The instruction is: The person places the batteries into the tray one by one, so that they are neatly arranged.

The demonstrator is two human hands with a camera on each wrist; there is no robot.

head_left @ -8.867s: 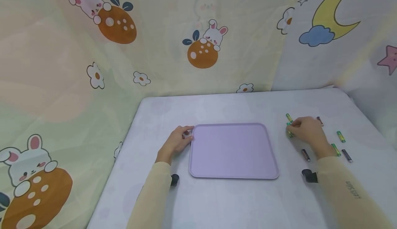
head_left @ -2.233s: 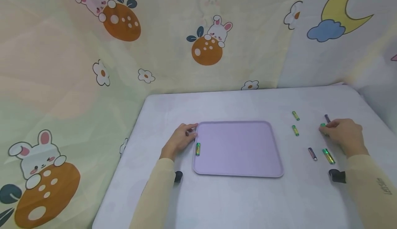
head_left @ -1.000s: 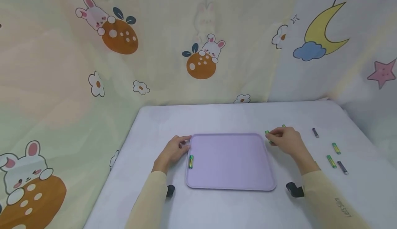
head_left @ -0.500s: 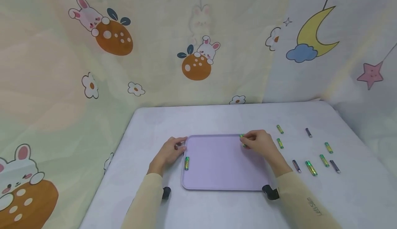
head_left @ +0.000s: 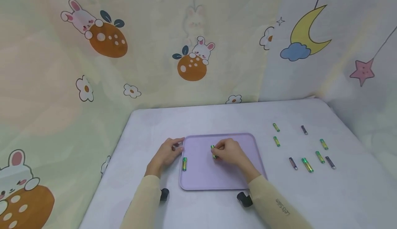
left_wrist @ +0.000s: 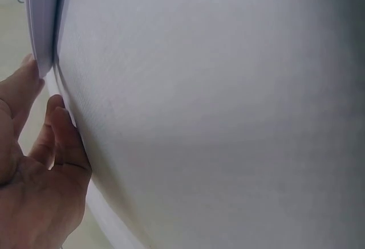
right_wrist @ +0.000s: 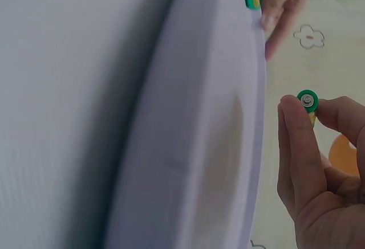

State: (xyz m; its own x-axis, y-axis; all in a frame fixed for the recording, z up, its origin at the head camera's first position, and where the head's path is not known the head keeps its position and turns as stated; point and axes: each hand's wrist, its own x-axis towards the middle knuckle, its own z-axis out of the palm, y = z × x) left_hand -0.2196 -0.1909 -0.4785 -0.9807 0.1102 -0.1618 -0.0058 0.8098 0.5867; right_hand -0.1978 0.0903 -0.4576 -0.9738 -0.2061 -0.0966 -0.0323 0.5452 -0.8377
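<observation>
Pinching a second battery (right_wrist: 308, 100), not down yet | your right fingers (right_wrist: 302, 155) came over the tray (head_left: 204, 175) | left fingers (left_wrist: 69, 146) touch it

Long sleeves, pale yellowish beige, on both arms. Left sleeve (head_left: 142, 199) ended at wrist, same for right sleeve (head_left: 273, 201). Small dark lettering (head_left: 282, 207) ran along right forearm, started like "Lets", rest too tiny tbh. Stubby black rounded gadget (head_left: 164, 194) stuck out by left cuff, matching black gadget (head_left: 244, 199) by right. Left hand (head_left: 166, 153), right hand (head_left: 231, 151) both bare.
</observation>
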